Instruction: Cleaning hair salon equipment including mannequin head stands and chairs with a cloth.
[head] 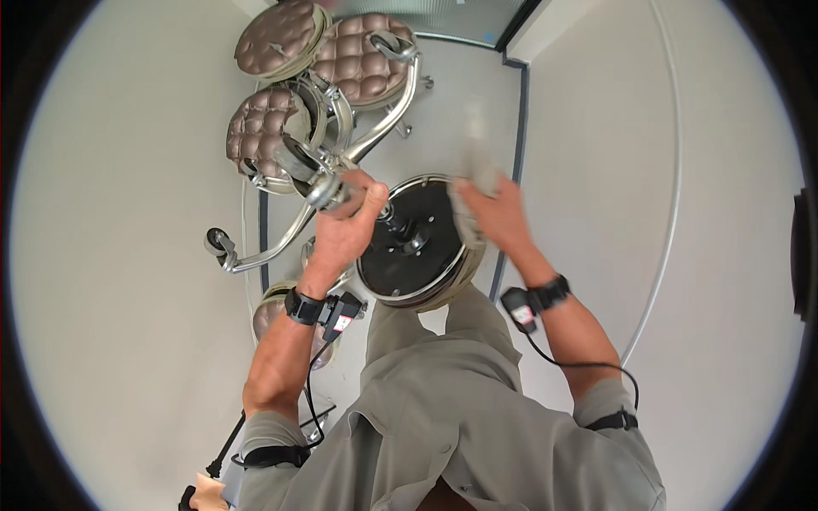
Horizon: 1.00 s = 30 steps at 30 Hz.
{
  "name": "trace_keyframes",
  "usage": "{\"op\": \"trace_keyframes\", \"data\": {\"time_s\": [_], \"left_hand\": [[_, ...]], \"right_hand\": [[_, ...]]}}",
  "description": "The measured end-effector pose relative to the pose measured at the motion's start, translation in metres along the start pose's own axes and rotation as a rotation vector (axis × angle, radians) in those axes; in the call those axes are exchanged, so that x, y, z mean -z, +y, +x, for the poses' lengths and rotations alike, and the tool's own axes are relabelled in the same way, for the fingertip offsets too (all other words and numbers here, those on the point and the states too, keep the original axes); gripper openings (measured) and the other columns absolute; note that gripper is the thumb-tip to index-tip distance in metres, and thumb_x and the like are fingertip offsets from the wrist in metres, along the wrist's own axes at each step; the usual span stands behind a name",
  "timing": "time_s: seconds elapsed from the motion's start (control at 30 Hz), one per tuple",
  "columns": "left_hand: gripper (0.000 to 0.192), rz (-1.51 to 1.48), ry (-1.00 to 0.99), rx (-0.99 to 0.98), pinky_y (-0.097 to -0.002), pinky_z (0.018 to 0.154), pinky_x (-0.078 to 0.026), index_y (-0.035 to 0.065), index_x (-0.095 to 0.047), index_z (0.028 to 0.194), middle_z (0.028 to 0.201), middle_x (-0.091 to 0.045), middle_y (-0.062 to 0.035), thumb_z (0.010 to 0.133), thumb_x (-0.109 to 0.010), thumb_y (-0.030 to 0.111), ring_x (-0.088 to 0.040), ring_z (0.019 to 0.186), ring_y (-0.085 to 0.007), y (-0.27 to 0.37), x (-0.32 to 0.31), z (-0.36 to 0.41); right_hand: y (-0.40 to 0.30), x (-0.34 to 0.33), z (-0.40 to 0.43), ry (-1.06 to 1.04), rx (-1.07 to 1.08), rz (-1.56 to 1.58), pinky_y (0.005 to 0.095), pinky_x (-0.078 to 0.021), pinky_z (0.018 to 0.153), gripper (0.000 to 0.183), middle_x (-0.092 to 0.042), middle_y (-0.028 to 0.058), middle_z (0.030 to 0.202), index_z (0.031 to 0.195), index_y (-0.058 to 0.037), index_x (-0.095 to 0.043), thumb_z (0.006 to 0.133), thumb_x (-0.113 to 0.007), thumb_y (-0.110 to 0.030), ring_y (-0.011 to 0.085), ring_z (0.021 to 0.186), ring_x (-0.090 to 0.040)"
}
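Observation:
An upturned round stool [409, 239] is before my legs, showing its black underside, metal rim and central post. My left hand [351, 214] grips a chrome leg of the caster base [377, 134], near a caster wheel; this base spreads out to the upper right and lower left with casters at its ends. On the right, my right hand [492, 207] is closed around a pale, motion-blurred object [476, 140] whose kind I cannot tell. Grey cloth-like material [470, 223] hangs at the stool's rim just below that hand.
Several stools with tufted brown seats stand at the upper left, among them one with a torn cover [262, 131]. Another stool [268, 316] is beside my left forearm. Walls rise on both sides, and a ribbed glass panel [447, 19] is at the top.

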<state>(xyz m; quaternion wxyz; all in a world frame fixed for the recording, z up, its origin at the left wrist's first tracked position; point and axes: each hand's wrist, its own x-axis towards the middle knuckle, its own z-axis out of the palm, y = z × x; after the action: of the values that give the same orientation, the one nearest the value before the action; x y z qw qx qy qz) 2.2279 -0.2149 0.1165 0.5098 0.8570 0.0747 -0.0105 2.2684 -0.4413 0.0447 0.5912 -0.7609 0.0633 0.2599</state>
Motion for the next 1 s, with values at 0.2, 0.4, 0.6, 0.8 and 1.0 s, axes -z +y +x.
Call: {"op": "trace_keyframes", "data": {"time_s": [0.2, 0.4, 0.6, 0.8, 1.0], "left_hand": [[0.024, 0.093, -0.063, -0.007, -0.0304, 0.068, -0.046, 0.0010, -0.060, 0.083, 0.075, -0.060, -0.0046, 0.087, -0.071, 0.021, -0.055, 0.073, -0.0132, 0.018, -0.041, -0.004], [0.026, 0.073, -0.039, 0.009, -0.0278, 0.062, -0.047, -0.0012, -0.062, 0.082, 0.070, -0.060, -0.0036, 0.085, -0.074, 0.021, -0.054, 0.063, -0.0128, 0.007, -0.035, -0.003], [0.031, 0.105, -0.068, 0.026, -0.0327, 0.065, -0.048, -0.0020, -0.061, 0.076, 0.075, -0.062, -0.0048, 0.085, -0.075, 0.024, -0.056, 0.068, -0.0155, -0.004, -0.012, -0.010], [0.030, 0.042, -0.048, 0.135, -0.0286, 0.065, -0.048, 0.0028, -0.063, 0.081, 0.073, -0.061, -0.0018, 0.080, -0.079, 0.028, -0.055, 0.069, -0.0109, -0.007, -0.001, -0.033], [0.029, 0.030, -0.018, 0.019, -0.0255, 0.059, -0.045, 0.0026, -0.064, 0.080, 0.070, -0.059, 0.0008, 0.079, -0.081, 0.027, -0.051, 0.062, -0.0084, -0.022, 0.002, -0.047]], "right_hand": [[0.058, -0.132, 0.036, -0.230, 0.419, -0.175, 0.0463, -0.0474, 0.088, 0.051, -0.058, 0.0234, 0.114, 0.116, -0.0005, -0.055, 0.081, -0.068, -0.034, 0.0392, 0.102, -0.059], [0.103, -0.137, 0.052, -0.622, 0.455, -0.278, 0.0439, -0.0507, 0.082, 0.050, -0.064, 0.0237, 0.102, 0.105, 0.0007, -0.061, 0.070, -0.072, -0.033, 0.0381, 0.094, -0.063], [0.113, -0.173, 0.066, -0.925, 0.253, -0.472, 0.0418, -0.0522, 0.079, 0.046, -0.068, 0.0222, 0.098, 0.099, 0.0024, -0.065, 0.068, -0.072, -0.031, 0.0365, 0.092, -0.066], [0.069, -0.180, 0.053, -0.600, 0.461, -0.046, 0.0435, -0.0516, 0.079, 0.054, -0.066, 0.0237, 0.101, 0.111, -0.0009, -0.061, 0.072, -0.072, -0.035, 0.0390, 0.096, -0.064], [0.106, -0.167, 0.042, -0.949, 0.181, -0.334, 0.0414, -0.0510, 0.081, 0.056, -0.066, 0.0245, 0.101, 0.114, 0.0025, -0.060, 0.067, -0.073, -0.025, 0.0349, 0.095, -0.065]]}}
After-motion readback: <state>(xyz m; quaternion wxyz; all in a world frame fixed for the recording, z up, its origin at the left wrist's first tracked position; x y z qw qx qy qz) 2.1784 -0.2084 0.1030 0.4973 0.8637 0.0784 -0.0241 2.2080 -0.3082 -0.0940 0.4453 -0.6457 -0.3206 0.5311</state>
